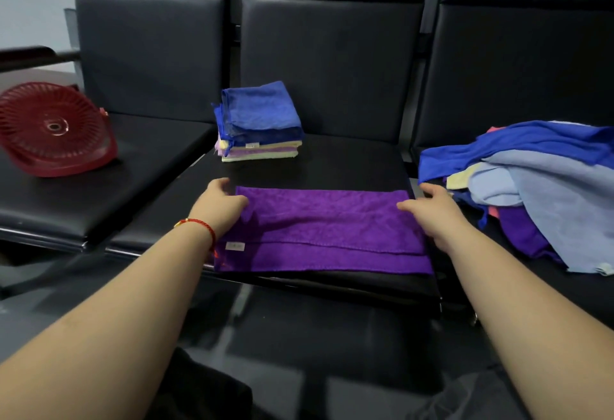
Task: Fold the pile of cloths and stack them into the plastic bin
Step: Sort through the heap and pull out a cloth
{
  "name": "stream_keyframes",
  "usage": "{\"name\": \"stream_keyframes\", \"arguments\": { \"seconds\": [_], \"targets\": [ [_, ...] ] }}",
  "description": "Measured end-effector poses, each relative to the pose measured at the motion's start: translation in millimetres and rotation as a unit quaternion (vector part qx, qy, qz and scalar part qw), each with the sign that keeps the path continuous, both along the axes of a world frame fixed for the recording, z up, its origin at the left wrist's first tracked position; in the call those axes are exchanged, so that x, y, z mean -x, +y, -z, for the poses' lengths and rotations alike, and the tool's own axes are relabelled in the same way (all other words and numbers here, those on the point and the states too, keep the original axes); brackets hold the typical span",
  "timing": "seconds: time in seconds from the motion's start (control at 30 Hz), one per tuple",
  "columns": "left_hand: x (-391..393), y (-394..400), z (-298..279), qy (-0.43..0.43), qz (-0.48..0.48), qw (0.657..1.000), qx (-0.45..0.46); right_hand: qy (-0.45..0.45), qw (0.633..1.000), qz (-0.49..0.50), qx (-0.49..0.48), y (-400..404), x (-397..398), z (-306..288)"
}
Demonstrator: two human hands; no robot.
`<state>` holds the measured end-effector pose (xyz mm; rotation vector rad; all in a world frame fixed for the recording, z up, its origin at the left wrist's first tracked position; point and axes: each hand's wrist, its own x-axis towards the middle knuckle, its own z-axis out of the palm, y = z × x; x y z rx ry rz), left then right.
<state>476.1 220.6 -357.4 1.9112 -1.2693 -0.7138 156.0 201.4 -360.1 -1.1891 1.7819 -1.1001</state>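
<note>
Both hands, left (221,202) and right (435,210), are pressing the purple cloth (325,230) flat with spread grips, risking skewed edges if it slips

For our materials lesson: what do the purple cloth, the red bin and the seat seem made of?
Purple cloth: soft microfibre-like fabric, matte nap, stitched hem. Red bin: glossy moulded plastic, slotted ribs. Seat: probably black faux leather, smooth, faint sheen.

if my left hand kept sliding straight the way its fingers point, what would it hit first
Probably the folded stack of blue, yellow and lilac cloths behind the purple cloth; the left hand points roughly towards it, though depth is unclear.
</note>
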Motion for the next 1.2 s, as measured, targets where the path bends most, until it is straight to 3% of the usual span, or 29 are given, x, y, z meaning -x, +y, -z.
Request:
{"name": "stream_keyframes", "arguments": {
  "seconds": [0.13,0.27,0.4,0.53,0.77,0.83,0.97,1.1,1.2],
  "targets": [
    [-19.4,7.2,-2.2,0.073,-0.019,0.995,-0.064,-0.078,0.992,-0.01,-0.098,14.8,8.2,-5.5],
    [-20.1,23.5,-7.8,0.113,0.026,0.985,-0.124,-0.082,0.984,-0.042,-0.154,32.6,11.5,-10.4],
    [-15.6,34.0,-8.7,0.138,0.072,0.983,-0.103,-0.121,0.985,-0.046,-0.112,38.7,8.8,-11.0],
    [-21.8,43.0,-19.2,0.249,0.058,0.965,-0.059,-0.197,0.978,-0.033,-0.064,41.0,13.8,-20.9],
    [-28.5,57.5,-21.3,0.155,0.14,0.968,-0.139,-0.011,0.985,-0.083,-0.15,55.7,14.9,-15.2],
    [-30.4,58.3,-22.0,0.138,0.154,0.968,-0.141,0.003,0.988,-0.08,-0.136,55.8,16.3,-17.7],
    [-32.9,58.7,-25.9,0.195,0.156,0.959,-0.134,-0.023,0.991,-0.066,-0.115,54.6,18.6,-22.2],
    [-33.3,63.5,-23.6,0.053,0.181,0.957,-0.221,0.096,0.979,-0.091,-0.157,57.0,18.7,-17.0],
    [-32.4,64.6,-30.0,-0.053,0.148,0.966,-0.206,0.207,0.974,-0.051,-0.079,51.0,18.6,-14.8]
  ]
}}
